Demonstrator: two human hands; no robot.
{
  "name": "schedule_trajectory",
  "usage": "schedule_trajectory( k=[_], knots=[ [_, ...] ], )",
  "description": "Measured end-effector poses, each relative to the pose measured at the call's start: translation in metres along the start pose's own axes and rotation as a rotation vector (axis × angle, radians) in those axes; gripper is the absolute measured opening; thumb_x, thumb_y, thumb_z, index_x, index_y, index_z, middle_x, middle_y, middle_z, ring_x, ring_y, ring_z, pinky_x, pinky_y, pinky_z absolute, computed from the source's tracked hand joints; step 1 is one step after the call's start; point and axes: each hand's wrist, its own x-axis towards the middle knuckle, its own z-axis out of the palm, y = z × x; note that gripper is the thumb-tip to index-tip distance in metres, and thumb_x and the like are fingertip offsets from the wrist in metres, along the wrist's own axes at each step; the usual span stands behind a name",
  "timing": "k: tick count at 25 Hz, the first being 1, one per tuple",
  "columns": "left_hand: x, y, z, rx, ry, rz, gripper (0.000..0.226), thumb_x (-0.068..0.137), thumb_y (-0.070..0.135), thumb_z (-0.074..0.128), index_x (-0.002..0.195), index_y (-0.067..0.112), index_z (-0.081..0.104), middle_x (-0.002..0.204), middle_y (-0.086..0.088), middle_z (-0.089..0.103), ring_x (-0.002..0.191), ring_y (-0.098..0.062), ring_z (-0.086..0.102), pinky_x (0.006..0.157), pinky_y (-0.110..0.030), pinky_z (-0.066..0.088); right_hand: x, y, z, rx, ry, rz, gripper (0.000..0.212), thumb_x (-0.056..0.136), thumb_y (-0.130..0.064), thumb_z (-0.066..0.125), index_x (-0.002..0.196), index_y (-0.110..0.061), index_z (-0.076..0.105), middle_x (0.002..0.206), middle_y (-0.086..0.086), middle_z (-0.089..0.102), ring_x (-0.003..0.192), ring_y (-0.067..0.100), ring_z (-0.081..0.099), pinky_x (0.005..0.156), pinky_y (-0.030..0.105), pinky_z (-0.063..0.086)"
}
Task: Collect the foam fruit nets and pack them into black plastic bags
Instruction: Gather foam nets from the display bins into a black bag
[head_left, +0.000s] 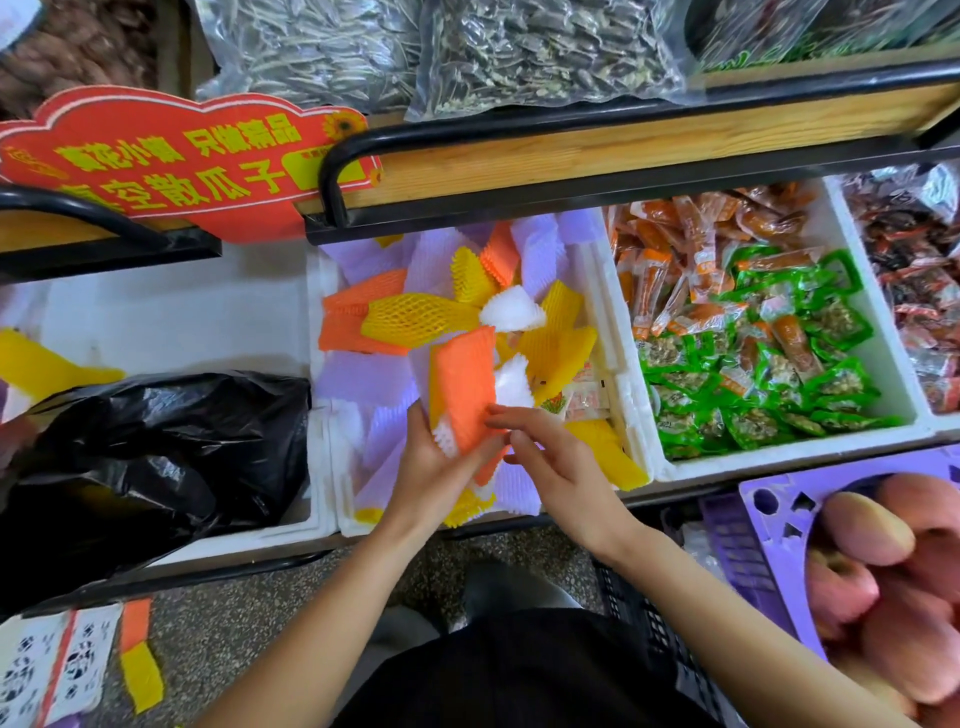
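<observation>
A white foam box (608, 312) in the middle holds several loose foam fruit nets in orange, yellow and white, among them a long yellow net (415, 319). My left hand (436, 467) grips a small stack of nets with an orange net (465, 392) on top, held over the box's near side. My right hand (540, 457) touches the lower edge of that stack with its fingertips, fingers loosely bent. A crumpled black plastic bag (145, 467) lies in the white box to the left.
A white box of green and orange snack packets (753, 353) stands to the right. A purple crate (763, 525) of apples sits at lower right. A wooden shelf with a black rail (467, 135) overhangs the boxes. A yellow net (140, 675) lies on the floor.
</observation>
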Motion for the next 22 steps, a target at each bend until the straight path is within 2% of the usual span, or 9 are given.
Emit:
schedule_trajectory(
  k=[2,3,5,6,9,11,17,19,22],
  knots=[
    [0.001,-0.005,-0.009,0.046,0.101,0.022,0.05,0.068,0.016,0.083,0.105,0.017,0.05,0.093,0.002,0.068,0.075,0.001,0.065,0.067,-0.017,0.049,-0.001,0.005,-0.003,0.004,0.028,0.005,0.022,0.099,-0.021,0.043,0.114,-0.026,0.059,0.112,-0.007,0.063,0.102,0.01,0.061,0.086,0.03,0.051],
    [0.003,-0.006,-0.013,0.062,0.146,0.038,0.045,0.074,0.012,0.079,0.109,0.012,0.051,0.095,0.001,0.068,0.078,0.0,0.065,0.07,-0.019,0.049,0.0,0.013,-0.008,-0.044,0.107,0.004,0.02,0.098,-0.019,0.045,0.114,-0.024,0.057,0.11,-0.005,0.063,0.099,0.012,0.061,0.084,0.03,0.051],
    [0.006,-0.004,-0.021,0.085,0.202,0.064,0.045,0.075,0.014,0.078,0.111,0.009,0.051,0.097,0.002,0.067,0.079,0.002,0.065,0.072,-0.019,0.05,0.005,0.043,-0.029,-0.267,0.303,0.061,0.023,0.095,-0.016,0.051,0.118,-0.018,0.052,0.115,0.0,0.059,0.102,0.017,0.059,0.085,0.032,0.049],
    [0.006,-0.003,-0.025,0.092,0.214,0.073,0.049,0.072,0.02,0.081,0.11,0.009,0.051,0.096,0.003,0.067,0.078,0.003,0.064,0.071,-0.016,0.049,0.007,0.061,-0.041,-0.421,0.336,0.148,0.03,0.094,-0.016,0.054,0.123,-0.014,0.049,0.121,0.005,0.055,0.109,0.022,0.055,0.09,0.035,0.046],
    [0.006,-0.005,-0.035,0.112,0.239,0.069,0.059,0.063,0.037,0.079,0.109,0.011,0.052,0.095,0.005,0.068,0.077,0.004,0.064,0.065,-0.012,0.048,0.001,0.111,-0.068,-0.847,0.162,0.456,0.049,0.092,-0.024,0.058,0.136,-0.012,0.039,0.136,0.01,0.044,0.125,0.03,0.04,0.099,0.04,0.036],
    [0.005,-0.007,-0.038,0.123,0.245,0.061,0.049,0.071,0.026,0.081,0.109,0.013,0.051,0.096,0.004,0.067,0.073,0.006,0.063,0.063,-0.01,0.047,-0.003,0.124,-0.077,-0.964,0.073,0.523,0.049,0.092,-0.027,0.057,0.136,-0.014,0.04,0.136,0.009,0.045,0.124,0.03,0.039,0.097,0.039,0.037],
    [0.005,-0.011,-0.039,0.112,0.259,0.077,0.045,0.078,0.016,0.076,0.111,0.006,0.047,0.097,0.0,0.066,0.074,0.005,0.064,0.062,-0.01,0.048,-0.007,0.091,-0.077,-1.021,0.013,0.344,0.029,0.096,-0.028,0.046,0.122,-0.02,0.054,0.11,0.004,0.065,0.096,0.028,0.061,0.069,0.035,0.044],
    [0.006,-0.01,-0.037,0.124,0.27,0.08,0.041,0.081,0.014,0.072,0.11,0.007,0.045,0.096,0.001,0.065,0.076,0.003,0.064,0.062,-0.01,0.047,-0.017,0.072,-0.079,-0.892,0.027,0.26,0.025,0.096,-0.03,0.048,0.117,-0.02,0.057,0.1,0.004,0.068,0.087,0.027,0.063,0.066,0.036,0.045],
    [0.009,-0.009,-0.036,0.136,0.268,0.081,0.049,0.077,0.018,0.077,0.114,0.003,0.047,0.1,-0.003,0.067,0.084,-0.008,0.065,0.066,-0.014,0.049,-0.022,0.05,-0.083,-0.549,0.14,0.154,0.02,0.095,-0.032,0.05,0.106,-0.017,0.059,0.084,0.002,0.065,0.069,0.019,0.057,0.06,0.036,0.042]
  ],
)
